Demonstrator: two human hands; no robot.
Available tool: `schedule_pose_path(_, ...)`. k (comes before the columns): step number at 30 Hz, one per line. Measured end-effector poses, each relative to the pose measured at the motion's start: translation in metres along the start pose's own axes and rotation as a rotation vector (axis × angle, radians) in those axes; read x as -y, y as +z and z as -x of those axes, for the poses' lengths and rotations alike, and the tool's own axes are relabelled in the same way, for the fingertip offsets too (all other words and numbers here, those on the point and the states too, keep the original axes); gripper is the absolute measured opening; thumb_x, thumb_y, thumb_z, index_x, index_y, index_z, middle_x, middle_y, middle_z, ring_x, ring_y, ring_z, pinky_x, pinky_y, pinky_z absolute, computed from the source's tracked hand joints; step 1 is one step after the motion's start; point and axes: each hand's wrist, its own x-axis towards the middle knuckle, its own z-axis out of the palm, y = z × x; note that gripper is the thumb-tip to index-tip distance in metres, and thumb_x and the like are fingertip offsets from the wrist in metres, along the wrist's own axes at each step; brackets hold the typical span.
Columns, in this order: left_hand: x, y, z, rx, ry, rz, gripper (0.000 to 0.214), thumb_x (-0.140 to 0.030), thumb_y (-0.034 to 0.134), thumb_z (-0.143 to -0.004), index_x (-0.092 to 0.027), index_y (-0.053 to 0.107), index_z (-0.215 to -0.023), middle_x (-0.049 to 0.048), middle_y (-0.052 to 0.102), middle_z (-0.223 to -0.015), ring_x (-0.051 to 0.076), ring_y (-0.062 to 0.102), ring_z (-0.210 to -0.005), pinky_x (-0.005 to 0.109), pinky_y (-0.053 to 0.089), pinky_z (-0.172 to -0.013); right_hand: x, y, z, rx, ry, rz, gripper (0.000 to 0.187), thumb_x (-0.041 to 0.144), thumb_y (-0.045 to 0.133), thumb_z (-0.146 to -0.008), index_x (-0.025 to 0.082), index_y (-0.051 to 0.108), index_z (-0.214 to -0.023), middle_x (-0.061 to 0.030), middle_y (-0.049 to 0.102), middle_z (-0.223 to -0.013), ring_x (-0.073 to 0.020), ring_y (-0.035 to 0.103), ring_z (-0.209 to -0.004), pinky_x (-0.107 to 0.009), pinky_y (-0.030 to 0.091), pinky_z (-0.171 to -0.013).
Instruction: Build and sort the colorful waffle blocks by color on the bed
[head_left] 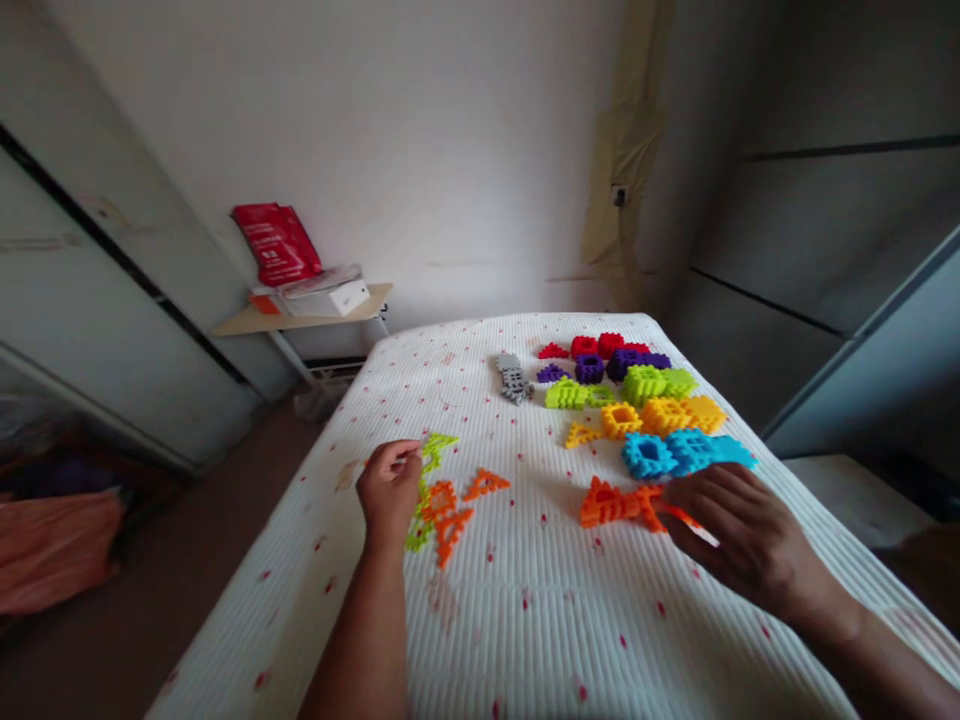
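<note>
My left hand (391, 488) is over the left-middle of the bed, its fingers curled into a pinch. Whatever may be between its fingertips is hidden. Beside it lie lime-green interlocking building pieces (439, 448), partly covered by the hand, and loose orange pieces: a square (440, 499) and triangles (486, 485). At the right, my right hand (750, 535) reaches low over the bed, thumb and fingers around an orange building piece (680, 516). That piece is partly hidden by the hand. Touching or close to it is a row of orange pieces (609, 503).
Behind my right hand, pieces are grouped by colour: blue (649, 456), yellow (621, 420), lime green (643, 384), purple (589, 369) and red (585, 347). Grey pieces (513, 380) lie farther left. A small table (259, 321) with a red bag (276, 243) stands beyond the white bedspread (540, 640).
</note>
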Motion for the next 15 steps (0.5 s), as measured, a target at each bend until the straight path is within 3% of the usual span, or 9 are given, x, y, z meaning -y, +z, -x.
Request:
schedule_pose_path(5, 0.006, -0.001, -0.001, 0.323, 0.009, -0.153, 0.020, -0.023, 0.052, -0.072, -0.018, 0.070, -0.080, 0.0049, 0.071, -0.085, 0.019, 0.064, -0.082, 0.032, 0.049, -0.079, 0.043, 0.037, -0.015, -0.103, -0.091, -0.133, 0.013, 0.008, 0.056, -0.082, 0.015, 0.058, -0.093, -0.0057, 0.065, -0.080, -0.0165, 0.057, -0.074, -0.031, 0.042, -0.069)
schedule_pose_path(8, -0.008, 0.008, 0.011, 0.483, 0.092, -0.206, 0.016, -0.023, 0.058, -0.070, -0.021, 0.071, -0.079, 0.0033, 0.071, -0.085, 0.018, 0.063, -0.086, 0.030, 0.047, -0.081, 0.070, 0.062, -0.019, -0.033, -0.163, -0.218, 0.011, 0.008, 0.051, -0.085, 0.015, 0.057, -0.090, -0.0056, 0.064, -0.077, -0.0150, 0.055, -0.069, -0.029, 0.040, -0.062)
schedule_pose_path(10, -0.020, 0.013, 0.020, 0.602, 0.181, -0.362, 0.014, -0.025, 0.062, -0.070, -0.022, 0.071, -0.080, 0.0040, 0.070, -0.085, 0.020, 0.062, -0.089, 0.032, 0.045, -0.082, 0.081, 0.074, -0.019, 0.039, -0.203, -0.223, 0.011, 0.008, 0.048, -0.085, 0.016, 0.056, -0.082, -0.0037, 0.060, -0.070, -0.0139, 0.051, -0.063, -0.029, 0.035, -0.057)
schedule_pose_path(12, -0.031, 0.018, 0.027, 0.654, 0.239, -0.548, 0.017, -0.027, 0.063, -0.070, -0.023, 0.071, -0.084, 0.0050, 0.069, -0.087, 0.023, 0.060, -0.091, 0.035, 0.042, -0.082, 0.086, 0.081, -0.017, 0.098, -0.219, -0.204, 0.015, 0.008, 0.047, -0.085, 0.017, 0.053, -0.074, -0.0018, 0.056, -0.065, -0.0135, 0.046, -0.058, -0.029, 0.031, -0.054)
schedule_pose_path(15, -0.038, 0.021, 0.033, 0.631, 0.234, -0.679, 0.016, -0.028, 0.060, -0.074, -0.023, 0.071, -0.084, 0.0060, 0.068, -0.089, 0.024, 0.059, -0.092, 0.037, 0.040, -0.080, 0.087, 0.085, -0.014, 0.149, -0.213, -0.181, 0.018, 0.010, 0.046, -0.086, 0.018, 0.051, -0.071, -0.0010, 0.053, -0.063, -0.0134, 0.043, -0.057, -0.030, 0.027, -0.053)
